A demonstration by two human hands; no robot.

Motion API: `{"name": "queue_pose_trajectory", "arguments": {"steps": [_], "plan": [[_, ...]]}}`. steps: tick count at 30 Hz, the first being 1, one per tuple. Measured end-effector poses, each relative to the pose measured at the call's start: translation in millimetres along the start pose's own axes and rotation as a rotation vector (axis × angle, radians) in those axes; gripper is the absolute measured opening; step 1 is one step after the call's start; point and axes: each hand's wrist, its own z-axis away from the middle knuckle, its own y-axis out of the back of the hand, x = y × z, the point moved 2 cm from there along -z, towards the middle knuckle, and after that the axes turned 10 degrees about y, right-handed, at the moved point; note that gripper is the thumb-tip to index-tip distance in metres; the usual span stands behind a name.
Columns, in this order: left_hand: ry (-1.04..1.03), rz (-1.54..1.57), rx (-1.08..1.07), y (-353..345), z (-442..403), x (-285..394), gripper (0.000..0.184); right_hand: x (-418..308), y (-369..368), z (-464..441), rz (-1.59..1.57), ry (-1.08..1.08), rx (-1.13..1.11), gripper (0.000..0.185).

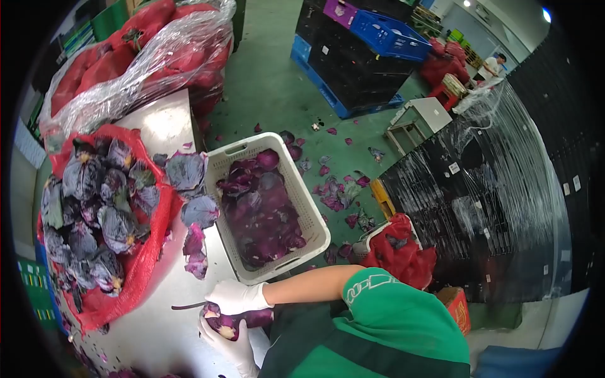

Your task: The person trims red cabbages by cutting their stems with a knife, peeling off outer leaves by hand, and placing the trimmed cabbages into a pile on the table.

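Both of my hands wear white gloves and meet over the metal table (157, 340). My left hand (230, 346) is wrapped around a red cabbage (224, 324), whose pale cut stem end shows. Just above it, my right hand (236, 297) is closed on a thin dark knife (188, 307) that sticks out to the left. My right fingers are close to the cabbage; whether they touch it I cannot tell. More purple cabbage (259, 317) shows beside my right wrist, near my body.
A red mesh sack (148, 258) full of red cabbages lies open at left. Beside the table, a white plastic crate (315, 236) holds peeled cabbages. Loose leaves (337, 192) litter the floor. Stacked black crates (340, 69) and a wrapped black stack (472, 208) stand beyond; a person (491, 66) is far back.
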Motion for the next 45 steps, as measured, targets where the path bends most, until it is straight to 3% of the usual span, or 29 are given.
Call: {"name": "queue_pose_trajectory", "arguments": {"steps": [4, 5, 7, 9, 11, 13, 15, 17, 18, 20, 23, 28, 31, 32, 34, 38, 39, 42, 43, 45], "plan": [[-0.089, -0.011, 0.017, 0, 4, -5, 0.097, 22, 13, -7, -0.209, -0.014, 0.071, 0.017], [-0.113, -0.011, 0.029, -1, 2, -14, 0.096, 22, 12, -11, -0.115, -0.13, 0.05, 0.02], [-0.11, 0.035, 0.067, -5, 1, -29, 0.095, 31, 7, -25, -0.112, -0.171, 0.045, 0.027], [-0.056, 0.063, 0.132, -7, 7, -27, 0.093, 34, 9, -21, -0.057, -0.116, 0.179, 0.035], [-0.028, 0.028, 0.189, -5, 11, -11, 0.098, 1, 27, -2, -0.06, -0.077, 0.048, 0.056], [0.003, 0.039, 0.119, 6, 8, 28, 0.087, -33, 44, 23, -0.208, -0.101, -0.135, 0.065], [0.017, -0.041, 0.12, 15, 6, 43, 0.089, -28, 22, 34, -0.356, -0.175, -0.067, 0.065], [0.073, 0.083, 0.135, 1, 9, 14, 0.102, 7, -25, 42, -0.964, -0.263, -0.005, 0.051], [0.12, 0.062, 0.099, 7, 9, 33, 0.107, -26, 16, 41, -1.109, -0.326, 0.072, 0.051], [0.099, 0.114, 0.165, -9, 16, 7, 0.112, -16, 24, 42, -0.767, -0.441, -0.129, 0.051], [0.177, 0.133, 0.127, -3, 15, 14, 0.116, 8, 7, 43, -0.55, -0.347, -0.147, 0.048], [0.161, 0.165, 0.135, -13, 14, 8, 0.113, -15, 22, 35, -0.168, -0.292, -0.174, 0.039], [0.168, 0.168, 0.148, -12, 15, 6, 0.11, 2, 15, 35, -0.059, -0.183, -0.062, 0.031], [0.17, 0.171, 0.152, -12, 15, 6, 0.109, 14, 19, 34, -0.018, -0.138, 0.065, 0.027], [0.21, 0.209, 0.159, -10, 16, 4, 0.108, 68, 13, 36, -0.017, -0.247, -0.02, 0.025], [0.296, 0.576, 0.093, -4, 13, -5, 0.106, 92, 53, 25, 0.192, -0.182, 0.33, 0.021], [0.209, 0.457, 0.064, 0, 8, -6, 0.106, 75, 74, 19, 0.245, -0.177, 0.387, 0.02], [-0.009, 0.108, -0.06, 13, -7, 2, 0.105, 7, 81, 9, -0.057, 0.037, 0.158, 0.029], [-0.066, 0.016, -0.095, 21, -13, 10, 0.099, -12, 76, 8, 0.009, 0.191, 0.083, 0.034], [-0.038, -0.021, -0.158, 22, -15, 7, 0.098, -20, 57, 10, -0.087, 0.09, -0.216, 0.04]]}}
